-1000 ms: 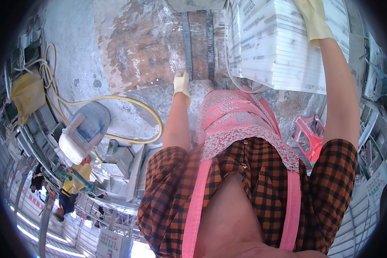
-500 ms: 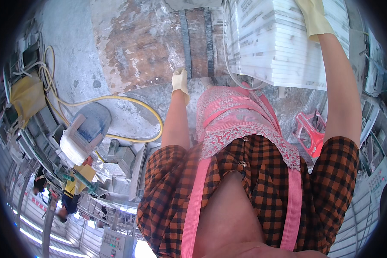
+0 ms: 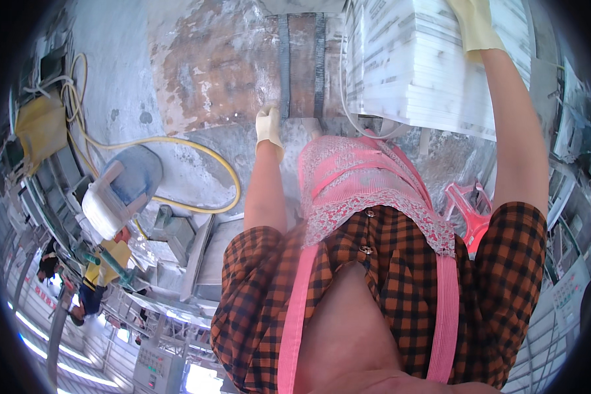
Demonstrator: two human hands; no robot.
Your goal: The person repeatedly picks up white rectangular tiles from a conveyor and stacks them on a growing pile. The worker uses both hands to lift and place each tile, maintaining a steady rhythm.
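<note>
My left hand (image 3: 268,125), in a pale cream glove, is closed with its fingers curled in. It is beside the near edge of a worn brown board (image 3: 223,72), left of two dark strips (image 3: 284,65). Whatever it may hold is hidden. My right hand (image 3: 471,26), gloved alike, reaches over a stack of white, grey-veined slabs (image 3: 433,79) at the upper right. The picture's top edge cuts off its fingers. A pale hose or cord (image 3: 348,105) curves round the stack's left corner.
A yellow hose (image 3: 203,148) loops over the grey floor on the left, near a blue-and-white plastic chair or tub (image 3: 125,187). A pink-red plastic stool (image 3: 469,210) stands close on my right. Control panels (image 3: 157,368), machinery and other people (image 3: 92,292) are at the lower left.
The view has turned slightly. My left hand has shifted a little leftward, away from the dark strips. My right hand stays over the slab stack.
</note>
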